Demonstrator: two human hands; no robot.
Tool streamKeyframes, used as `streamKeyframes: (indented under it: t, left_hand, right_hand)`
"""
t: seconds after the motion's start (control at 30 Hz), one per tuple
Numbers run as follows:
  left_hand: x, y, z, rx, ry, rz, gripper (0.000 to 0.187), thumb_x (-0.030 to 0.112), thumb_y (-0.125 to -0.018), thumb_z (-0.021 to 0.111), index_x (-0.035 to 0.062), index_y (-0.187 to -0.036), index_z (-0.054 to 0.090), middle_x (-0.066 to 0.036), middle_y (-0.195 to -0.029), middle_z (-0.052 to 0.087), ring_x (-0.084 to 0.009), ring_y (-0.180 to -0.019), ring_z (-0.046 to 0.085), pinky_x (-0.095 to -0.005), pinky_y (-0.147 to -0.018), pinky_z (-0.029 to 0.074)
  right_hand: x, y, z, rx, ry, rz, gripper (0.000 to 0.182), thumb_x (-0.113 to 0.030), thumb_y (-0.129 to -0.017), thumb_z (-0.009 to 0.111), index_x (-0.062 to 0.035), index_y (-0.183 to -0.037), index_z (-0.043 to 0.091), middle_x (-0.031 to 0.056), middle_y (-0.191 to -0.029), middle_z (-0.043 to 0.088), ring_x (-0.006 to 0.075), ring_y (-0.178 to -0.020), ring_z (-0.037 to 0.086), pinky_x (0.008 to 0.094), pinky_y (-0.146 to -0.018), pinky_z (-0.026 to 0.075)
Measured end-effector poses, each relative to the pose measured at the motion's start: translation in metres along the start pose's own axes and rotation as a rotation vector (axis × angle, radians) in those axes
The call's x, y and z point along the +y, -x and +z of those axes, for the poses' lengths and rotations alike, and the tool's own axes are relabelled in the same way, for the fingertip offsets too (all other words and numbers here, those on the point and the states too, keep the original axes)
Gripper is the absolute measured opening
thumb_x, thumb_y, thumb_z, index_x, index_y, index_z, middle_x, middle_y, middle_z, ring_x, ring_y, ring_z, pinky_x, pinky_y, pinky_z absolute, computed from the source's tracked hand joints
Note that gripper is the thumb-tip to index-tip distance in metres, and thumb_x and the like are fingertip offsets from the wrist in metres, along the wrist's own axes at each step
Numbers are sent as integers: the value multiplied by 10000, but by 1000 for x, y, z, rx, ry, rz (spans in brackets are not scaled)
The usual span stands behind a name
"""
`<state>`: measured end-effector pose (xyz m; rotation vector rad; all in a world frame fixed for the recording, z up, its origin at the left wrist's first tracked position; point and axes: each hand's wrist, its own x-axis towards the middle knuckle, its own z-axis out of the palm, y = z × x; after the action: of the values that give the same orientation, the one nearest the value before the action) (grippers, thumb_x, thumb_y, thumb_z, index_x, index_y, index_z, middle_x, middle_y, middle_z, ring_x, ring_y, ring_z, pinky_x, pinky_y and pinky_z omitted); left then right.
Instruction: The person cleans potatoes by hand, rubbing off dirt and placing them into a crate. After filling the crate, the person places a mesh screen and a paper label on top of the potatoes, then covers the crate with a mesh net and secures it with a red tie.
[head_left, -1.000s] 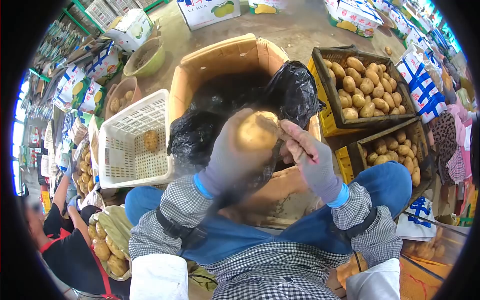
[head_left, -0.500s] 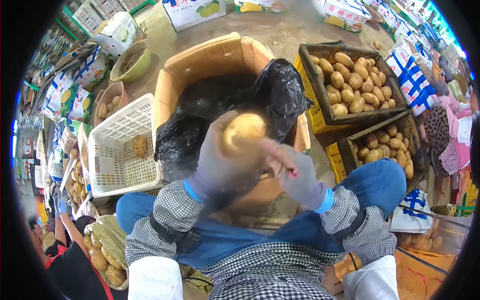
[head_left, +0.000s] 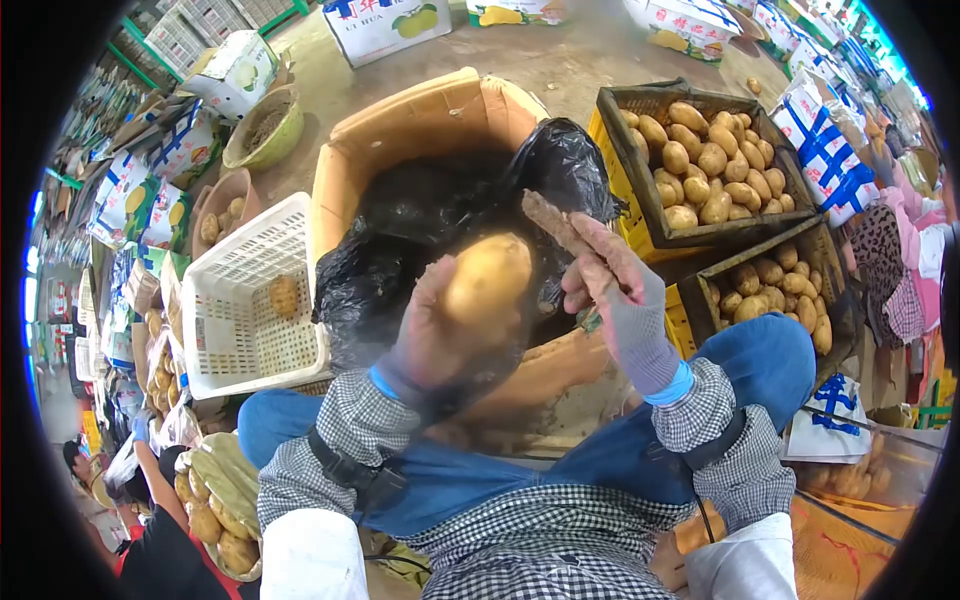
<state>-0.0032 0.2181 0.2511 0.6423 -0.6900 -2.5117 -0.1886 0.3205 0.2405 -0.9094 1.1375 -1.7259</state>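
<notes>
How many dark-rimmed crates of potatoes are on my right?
2: the farther crate, and the nearer crate beside your right knee. Others may be hidden beneath.

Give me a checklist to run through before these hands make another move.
1. Left hand gripping the potato: ok.
2. Right hand and its muddy, narrow piece apart from that potato: ok, a gap shows.
3. Potato's underside clean: cannot tell, the palm hides it.
4. Black liner lying flat inside the carton: not ok, it bunches up over the rim.
5. White basket with room left: ok, one potato shows in it.
</notes>
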Motion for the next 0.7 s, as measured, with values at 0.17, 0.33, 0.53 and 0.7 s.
streamKeyframes:
  t: [0.17,0.33,0.53,0.7]
  left_hand:
    - [-6,4,9,-16,340,-189,591,565,-949,434,137,-1348,514,-103,-1227,615,-243,-860,603,-292,-584,486]
    - [1,1,13,197,372,-207,581,597,-941,423,174,-1324,533,-98,-1174,620,-192,-741,555,-233,-477,382]
    - [-3,3,0,149,423,-239,530,524,-926,469,169,-1315,522,-99,-1162,616,-183,-766,556,-238,-520,390]
    - [-2,0,-4,119,440,-237,505,438,-913,503,155,-1330,495,-111,-1169,612,-188,-805,568,-256,-579,414]
  right_hand:
    - [-3,0,6,30,151,198,377,-98,-992,517,-32,-1363,514,26,-834,626,67,-671,573,189,-618,484]
    - [3,4,13,-6,116,111,358,-91,-982,527,-35,-1335,543,13,-830,626,69,-658,560,191,-649,488]
    - [33,14,16,-280,371,-250,378,-60,-968,546,-39,-1345,533,26,-963,645,92,-766,585,225,-723,514]
    - [36,12,12,-176,249,-59,371,-30,-956,552,-32,-1328,547,60,-1073,651,131,-844,615,254,-721,518]
